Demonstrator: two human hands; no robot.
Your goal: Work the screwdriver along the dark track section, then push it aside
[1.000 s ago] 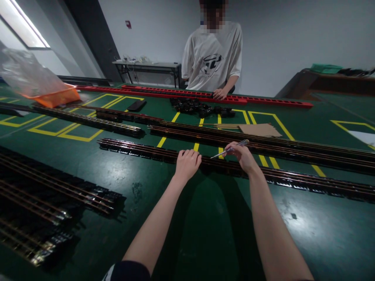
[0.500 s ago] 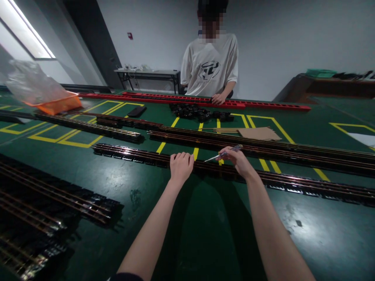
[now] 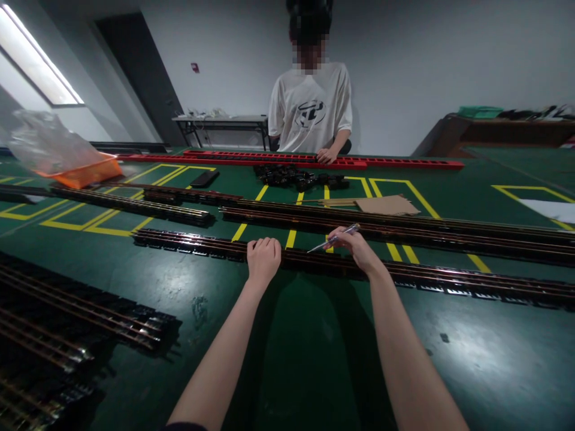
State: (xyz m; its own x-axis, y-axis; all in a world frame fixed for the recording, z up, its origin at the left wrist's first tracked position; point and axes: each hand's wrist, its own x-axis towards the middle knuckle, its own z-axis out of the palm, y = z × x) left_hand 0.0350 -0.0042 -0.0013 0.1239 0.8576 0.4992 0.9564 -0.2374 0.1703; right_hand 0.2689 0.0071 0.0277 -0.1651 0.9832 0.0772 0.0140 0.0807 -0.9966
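Screwdriver [image 3: 335,240] tip, as before, above the rail [image 3: 314,261].

Dim light is filling the room, with the brightest patch coming from a ceiling panel [image 3: 40,72] at upper left. Soft glare is pooling on the green table [image 3: 179,278] and glinting along the dark rails [image 3: 188,239]. Straight lines are bowing toward the edges, and the corners are looking soft and murky.
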